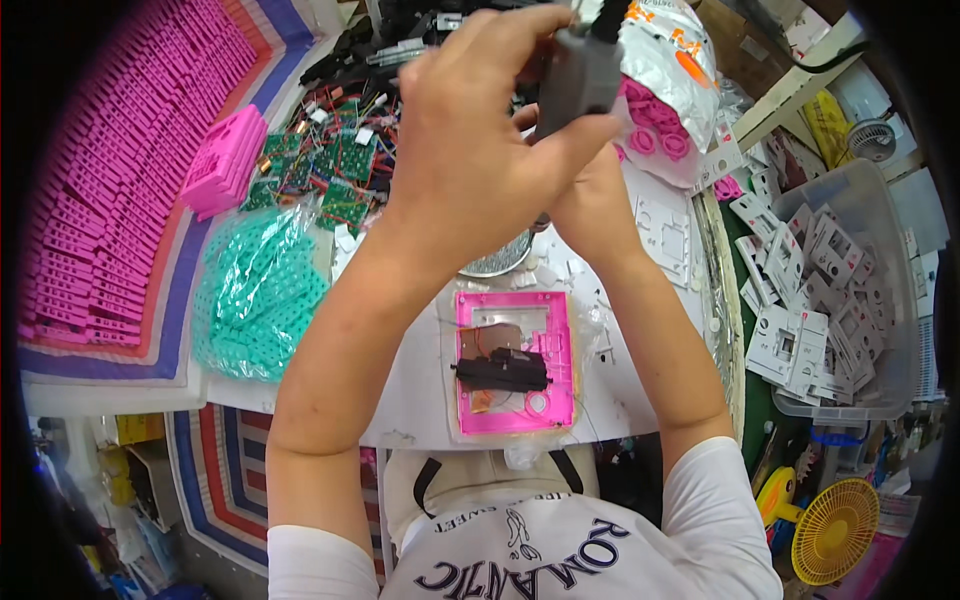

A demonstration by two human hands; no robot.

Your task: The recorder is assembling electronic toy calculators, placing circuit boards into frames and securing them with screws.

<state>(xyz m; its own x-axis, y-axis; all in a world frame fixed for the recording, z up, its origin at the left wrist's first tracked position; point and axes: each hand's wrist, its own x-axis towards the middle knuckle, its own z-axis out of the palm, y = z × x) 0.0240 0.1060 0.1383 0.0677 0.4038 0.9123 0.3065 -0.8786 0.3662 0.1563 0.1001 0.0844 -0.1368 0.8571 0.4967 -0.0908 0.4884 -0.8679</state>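
Note:
My left hand (pixel 475 140) is raised high over the table, thumb and fingers closed round a grey block-shaped tool body (pixel 580 85) with a black cable at its top. Behind and below it is my right hand (pixel 592 205); its fingers are mostly hidden by the left hand and the tool. Nearer to me a pink plastic housing (pixel 562 375) lies on the white table (pixel 400 400), open side up. Across it rests a black elongated part (pixel 505 370) with thin wires. A round metal dish (pixel 500 262) shows partly beneath my hands.
Green circuit boards with wires (pixel 350 155) and a bag of turquoise parts (pixel 255 295) lie at left, beside stacked pink housings (pixel 130 170). At right are a bag of pink parts (pixel 660 125), a clear bin (pixel 890 350) of white panels and a yellow fan (pixel 835 530).

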